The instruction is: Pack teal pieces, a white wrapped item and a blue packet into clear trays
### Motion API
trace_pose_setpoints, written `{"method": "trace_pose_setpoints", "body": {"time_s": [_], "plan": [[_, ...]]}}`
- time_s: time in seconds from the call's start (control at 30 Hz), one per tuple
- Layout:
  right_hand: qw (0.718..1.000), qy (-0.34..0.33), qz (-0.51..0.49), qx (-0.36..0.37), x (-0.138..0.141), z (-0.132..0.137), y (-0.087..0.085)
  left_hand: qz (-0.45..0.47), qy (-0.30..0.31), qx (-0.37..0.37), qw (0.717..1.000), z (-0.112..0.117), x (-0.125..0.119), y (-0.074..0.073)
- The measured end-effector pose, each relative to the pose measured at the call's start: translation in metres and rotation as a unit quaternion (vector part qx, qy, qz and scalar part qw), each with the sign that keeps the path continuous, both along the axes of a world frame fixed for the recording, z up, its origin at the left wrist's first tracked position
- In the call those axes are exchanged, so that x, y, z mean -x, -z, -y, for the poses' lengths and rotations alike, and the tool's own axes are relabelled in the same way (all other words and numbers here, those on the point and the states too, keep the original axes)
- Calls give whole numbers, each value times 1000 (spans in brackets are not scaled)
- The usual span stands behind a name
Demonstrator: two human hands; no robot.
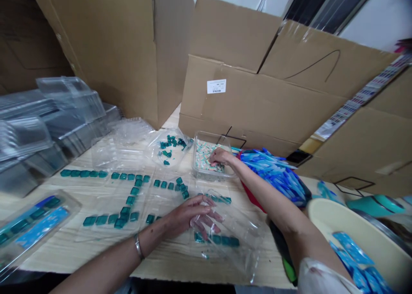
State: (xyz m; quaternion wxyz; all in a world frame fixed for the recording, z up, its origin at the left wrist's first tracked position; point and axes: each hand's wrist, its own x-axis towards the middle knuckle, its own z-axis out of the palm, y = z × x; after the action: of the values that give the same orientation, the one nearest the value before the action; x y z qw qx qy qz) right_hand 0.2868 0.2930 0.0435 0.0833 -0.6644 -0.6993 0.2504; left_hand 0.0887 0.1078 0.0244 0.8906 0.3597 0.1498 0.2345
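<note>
"Two hands are busy. What is the right hand point(220, 157) doing?"

"It reaches into the clear tub point(207, 174), fingers drawn narrow among the small pieces point(202, 151). Whether it pinches one, I cannot tell; the fingertips are buried."

"And the left hand point(196, 214)?"

"On the near side of the tub, its fingers fanned out against a clear plastic cover point(243, 225). I can't tell how firmly it grips; my guess is that it steadies the thin plastic while the other arm stretches forward."

"Why are the green blocks point(130, 200) spread so widely?"

"They run in short rows to the left of the tub and on its near side, across the surface point(54, 247). Rows probably keep them separate and easy to count. Some show through the cover."

"The loose green clumps point(174, 141)?"

"Just left of the tub, on a clear bag point(153, 153), likely to stay gathered within reach."

"What's to the right?"

"Right of the tub, blue sticks point(277, 174) heap up in a red container point(246, 186), whose sides seem to stop them sliding. Farther right, a cream bowl point(317, 216) holds blue packets point(352, 247). Stacked clear boxes point(74, 107) stand well left of the tub, perhaps nested to save room."
</note>
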Motion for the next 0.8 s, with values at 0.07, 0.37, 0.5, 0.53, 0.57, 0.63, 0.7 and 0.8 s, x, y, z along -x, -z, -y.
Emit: {"method": "trace_pose_setpoints", "body": {"time_s": [0.07, 0.37, 0.5, 0.53, 0.57, 0.63, 0.7, 0.8], "plan": [[1000, 14, 27, -3, 6, 1, 1, 1, 0, 1, 1000, 0, 0, 0], [996, 30, 79, -29, 13, 5, 0, 18, 11, -5, 1000, 0, 2, 2], [997, 12, 63, -33, 10, 7, 3, 13, 5, -2, 1000, 1, 2, 1], [998, 8, 57, -36, 10, 7, 3, 13, 3, -1, 1000, 1, 2, 0], [998, 5, 50, -38, 9, 6, 3, 14, 2, 0, 1000, 1, 2, 0], [999, 2, 34, -35, 9, 1, 0, 18, 1, 0, 1000, 2, 2, 0], [999, 0, 19, -27, 8, -5, -3, 21, 2, -1, 1000, 1, 2, 0], [1000, -10, -7, -8, 9, -13, -7, 21, 6, 0, 1000, 1, 2, 0]]}}
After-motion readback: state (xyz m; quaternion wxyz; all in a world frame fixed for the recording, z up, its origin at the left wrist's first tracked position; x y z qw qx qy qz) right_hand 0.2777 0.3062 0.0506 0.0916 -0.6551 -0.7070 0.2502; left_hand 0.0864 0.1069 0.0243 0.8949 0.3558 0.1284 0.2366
